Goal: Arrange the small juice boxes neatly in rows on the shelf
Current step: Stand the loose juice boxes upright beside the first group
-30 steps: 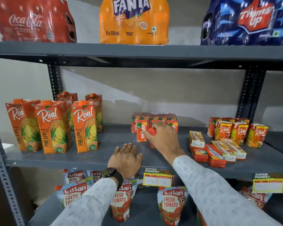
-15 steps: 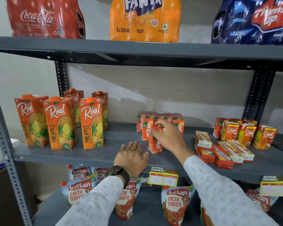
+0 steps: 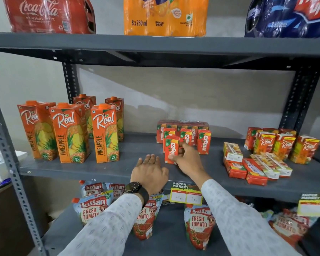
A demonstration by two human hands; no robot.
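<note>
Grey shelf [image 3: 103, 167] is bearing the upright Maaza box [image 3: 171, 151] the right hand [image 3: 187, 159] is pinching while the left hand [image 3: 149, 172] is resting flat beside it, and it is risking toppling the neighbouring boxes [image 3: 192, 136] just behind the grip.

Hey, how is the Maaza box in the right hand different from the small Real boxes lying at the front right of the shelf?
The Maaza box stands upright; the lying Real boxes are flat on their sides. The right hand grips the Maaza box; nothing touches the lying Real boxes. The Maaza box fronts a tidy group; the lying Real boxes are jumbled. Both are small red-orange cartons on the middle shelf.
</note>
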